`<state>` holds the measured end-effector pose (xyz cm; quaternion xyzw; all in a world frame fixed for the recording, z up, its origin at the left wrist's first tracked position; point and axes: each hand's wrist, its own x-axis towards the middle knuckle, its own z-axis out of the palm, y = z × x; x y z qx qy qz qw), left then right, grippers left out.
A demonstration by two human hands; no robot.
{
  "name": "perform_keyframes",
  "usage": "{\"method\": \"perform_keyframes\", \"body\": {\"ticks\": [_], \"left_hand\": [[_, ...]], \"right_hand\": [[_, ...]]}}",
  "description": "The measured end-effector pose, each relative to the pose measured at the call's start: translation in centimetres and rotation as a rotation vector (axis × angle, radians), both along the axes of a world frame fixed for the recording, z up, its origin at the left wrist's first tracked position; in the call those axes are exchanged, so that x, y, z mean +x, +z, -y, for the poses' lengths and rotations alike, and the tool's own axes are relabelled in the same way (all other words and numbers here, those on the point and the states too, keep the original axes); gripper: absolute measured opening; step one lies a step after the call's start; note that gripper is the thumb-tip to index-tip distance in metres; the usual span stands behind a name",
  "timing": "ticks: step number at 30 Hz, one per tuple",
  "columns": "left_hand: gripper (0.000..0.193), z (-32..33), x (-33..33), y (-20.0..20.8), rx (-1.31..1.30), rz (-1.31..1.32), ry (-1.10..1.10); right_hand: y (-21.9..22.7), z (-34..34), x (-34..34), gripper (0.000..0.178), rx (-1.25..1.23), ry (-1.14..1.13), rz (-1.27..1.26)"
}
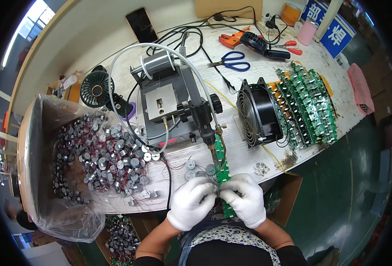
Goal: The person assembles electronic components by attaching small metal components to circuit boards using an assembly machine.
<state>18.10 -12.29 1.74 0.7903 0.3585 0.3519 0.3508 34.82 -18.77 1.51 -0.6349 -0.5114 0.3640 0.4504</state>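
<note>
A long green circuit board strip (pixel 223 174) runs from under the soldering machine's iron (pixel 214 153) towards my body. My left hand (pixel 193 201), in a white glove, is closed at the strip's left edge, thumb and fingertips pinched together. From the right, my right hand (pixel 245 199), gloved too, reaches over the strip with its fingers pinched close to the left ones. Whatever sits between the fingertips is too small and hidden to name. Beside the strip, just beyond my left hand, stand several small round silver motors (pixel 190 164) with thin wires.
A large heap of wired motors (pixel 116 155) lies to the left, by a plastic-lined box (pixel 36 146). The soldering machine (pixel 165 102) holds a solder spool (pixel 158 64). Right of it stand a black fan (pixel 260 113) and stacked circuit boards (pixel 309 106). Blue-handled scissors (pixel 235 61) lie behind.
</note>
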Motion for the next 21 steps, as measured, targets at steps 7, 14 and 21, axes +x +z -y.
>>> {"method": "perform_keyframes", "body": {"ticks": [7, 14, 21], "left_hand": [[0.013, -0.39, 0.1, 0.3, -0.232, -0.087, 0.042], [0.014, -0.36, 0.22, 0.35, -0.331, -0.123, 0.068], [0.014, -0.36, 0.48, 0.83, -0.365, -0.124, 0.105]], "right_hand": [[-0.26, 0.35, 0.36, 0.027, 0.05, -0.083, 0.021], [-0.01, 0.33, 0.03, 0.03, 0.096, -0.075, 0.039], [0.27, 0.17, -0.19, 0.029, 0.161, -0.058, 0.071]]}}
